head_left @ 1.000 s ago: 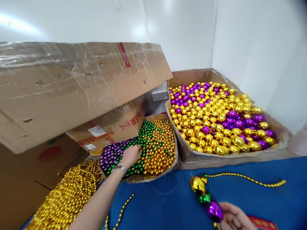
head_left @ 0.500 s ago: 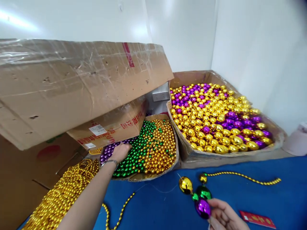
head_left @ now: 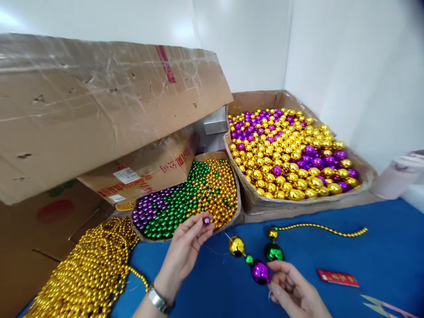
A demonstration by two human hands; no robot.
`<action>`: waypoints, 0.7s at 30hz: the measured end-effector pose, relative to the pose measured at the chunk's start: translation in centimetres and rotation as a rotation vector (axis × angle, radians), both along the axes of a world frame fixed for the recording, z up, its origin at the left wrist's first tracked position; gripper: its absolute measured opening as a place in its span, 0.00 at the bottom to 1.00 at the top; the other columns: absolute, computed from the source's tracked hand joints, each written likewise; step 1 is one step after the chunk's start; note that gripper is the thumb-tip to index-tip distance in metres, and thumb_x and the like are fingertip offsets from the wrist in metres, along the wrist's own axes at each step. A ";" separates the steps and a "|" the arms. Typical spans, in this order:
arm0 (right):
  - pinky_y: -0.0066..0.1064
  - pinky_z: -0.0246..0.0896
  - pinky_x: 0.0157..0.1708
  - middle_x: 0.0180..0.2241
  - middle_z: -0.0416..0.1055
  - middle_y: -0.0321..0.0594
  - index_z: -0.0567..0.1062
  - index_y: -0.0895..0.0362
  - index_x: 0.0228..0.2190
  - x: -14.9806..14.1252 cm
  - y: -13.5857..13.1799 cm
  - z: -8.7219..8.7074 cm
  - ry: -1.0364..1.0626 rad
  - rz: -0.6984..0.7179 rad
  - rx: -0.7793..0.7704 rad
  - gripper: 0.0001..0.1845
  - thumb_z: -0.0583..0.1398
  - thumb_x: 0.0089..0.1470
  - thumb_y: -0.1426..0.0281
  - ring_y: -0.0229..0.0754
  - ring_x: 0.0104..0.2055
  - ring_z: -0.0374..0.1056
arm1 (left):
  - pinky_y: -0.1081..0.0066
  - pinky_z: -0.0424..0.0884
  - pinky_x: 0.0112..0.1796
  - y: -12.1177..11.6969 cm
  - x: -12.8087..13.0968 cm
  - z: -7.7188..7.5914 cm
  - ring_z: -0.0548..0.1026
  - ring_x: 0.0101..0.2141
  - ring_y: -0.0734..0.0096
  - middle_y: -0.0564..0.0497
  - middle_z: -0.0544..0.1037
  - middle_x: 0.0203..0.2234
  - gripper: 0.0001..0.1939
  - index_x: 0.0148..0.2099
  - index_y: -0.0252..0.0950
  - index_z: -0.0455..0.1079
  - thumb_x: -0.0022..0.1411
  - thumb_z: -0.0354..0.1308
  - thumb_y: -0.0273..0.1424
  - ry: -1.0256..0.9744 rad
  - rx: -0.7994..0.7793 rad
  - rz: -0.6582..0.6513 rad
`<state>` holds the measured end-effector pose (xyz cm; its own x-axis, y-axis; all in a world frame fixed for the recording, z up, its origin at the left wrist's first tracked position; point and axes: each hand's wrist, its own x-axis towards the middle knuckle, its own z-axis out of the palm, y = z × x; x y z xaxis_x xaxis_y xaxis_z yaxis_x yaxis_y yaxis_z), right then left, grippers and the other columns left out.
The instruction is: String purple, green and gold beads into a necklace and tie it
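Between the fingertips of my left hand [head_left: 187, 240] is a small purple bead [head_left: 206, 221], held above the blue cloth just in front of the box of small beads. My right hand [head_left: 294, 285] pinches a big purple ball [head_left: 260, 271] on a bead string. On that string a small green bead [head_left: 249, 259] and a big gold ball [head_left: 236, 246] follow, with a thin needle or thread end poking out past the gold one. A big green ball [head_left: 274, 252], a smaller gold ball [head_left: 273, 233] and a thin gold bead chain [head_left: 321, 228] lie just behind my right hand.
A carton [head_left: 239, 207] holds small purple, green and gold beads. Behind it stands a larger carton [head_left: 261, 201] of big gold and purple balls. Gold bead strands [head_left: 89, 269] heap at left under a leaning cardboard box [head_left: 109, 115]. A red packet [head_left: 338, 278] and scissors [head_left: 384, 305] lie at right.
My left hand has come out of the box of small beads, moving right and toward me, with a purple bead in its fingers. My right hand still grips the string, slightly further left.
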<state>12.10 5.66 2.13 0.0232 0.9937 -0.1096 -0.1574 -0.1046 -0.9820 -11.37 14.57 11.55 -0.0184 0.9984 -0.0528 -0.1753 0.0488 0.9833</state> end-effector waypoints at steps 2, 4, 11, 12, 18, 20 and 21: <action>0.29 0.61 0.30 0.27 0.66 0.36 0.72 0.54 0.40 0.1 -0.2 0.0 -0.047 0.021 0.024 0.25 0.58 0.49 0.48 0.38 0.28 0.66 | 0.71 0.74 0.40 -1.0 1.5 -0.3 0.77 0.39 0.67 0.45 0.78 0.41 0.13 0.43 0.34 0.73 0.55 0.63 0.32 -0.162 -0.085 -0.008; 0.29 0.61 0.31 0.27 0.67 0.37 0.71 0.54 0.40 0.2 -0.3 0.0 -0.084 0.035 0.038 0.25 0.57 0.51 0.49 0.39 0.28 0.66 | 0.73 0.74 0.38 -1.4 2.3 -0.6 0.78 0.37 0.68 0.46 0.79 0.37 0.12 0.41 0.35 0.73 0.54 0.64 0.30 -0.222 -0.123 -0.013; 0.28 0.62 0.30 0.27 0.68 0.37 0.71 0.54 0.41 0.3 -0.5 0.1 -0.146 0.028 0.052 0.25 0.56 0.51 0.49 0.39 0.28 0.67 | 0.73 0.74 0.38 -2.1 3.2 -1.2 0.77 0.37 0.67 0.49 0.77 0.33 0.11 0.38 0.34 0.74 0.52 0.66 0.31 -0.257 -0.111 -0.054; 0.28 0.62 0.30 0.27 0.68 0.37 0.71 0.54 0.40 0.3 -0.5 0.1 -0.151 0.026 0.050 0.25 0.57 0.51 0.49 0.39 0.28 0.67 | 0.72 0.74 0.38 -2.2 3.2 -1.2 0.77 0.37 0.67 0.49 0.77 0.33 0.11 0.38 0.34 0.74 0.52 0.66 0.31 -0.250 -0.104 -0.054; 0.27 0.61 0.30 0.26 0.67 0.36 0.70 0.55 0.41 0.6 -0.6 0.0 -0.206 0.054 0.075 0.23 0.56 0.52 0.51 0.38 0.27 0.66 | 0.72 0.73 0.39 -2.5 3.1 -1.0 0.77 0.37 0.66 0.49 0.77 0.34 0.11 0.38 0.35 0.75 0.52 0.66 0.32 -0.171 -0.060 -0.031; 0.28 0.61 0.30 0.27 0.67 0.36 0.70 0.55 0.41 0.6 -0.6 -0.2 -0.223 0.064 0.076 0.22 0.55 0.53 0.51 0.39 0.28 0.66 | 0.72 0.73 0.38 -2.6 3.0 -0.9 0.77 0.36 0.67 0.49 0.78 0.33 0.11 0.38 0.35 0.75 0.51 0.66 0.32 -0.146 -0.057 -0.021; 0.27 0.61 0.30 0.27 0.67 0.37 0.70 0.55 0.41 0.6 -0.7 -0.2 -0.227 0.063 0.075 0.22 0.55 0.53 0.51 0.39 0.28 0.67 | 0.72 0.73 0.38 -2.7 3.0 -0.9 0.77 0.36 0.67 0.49 0.78 0.32 0.12 0.38 0.35 0.75 0.50 0.67 0.32 -0.136 -0.056 -0.015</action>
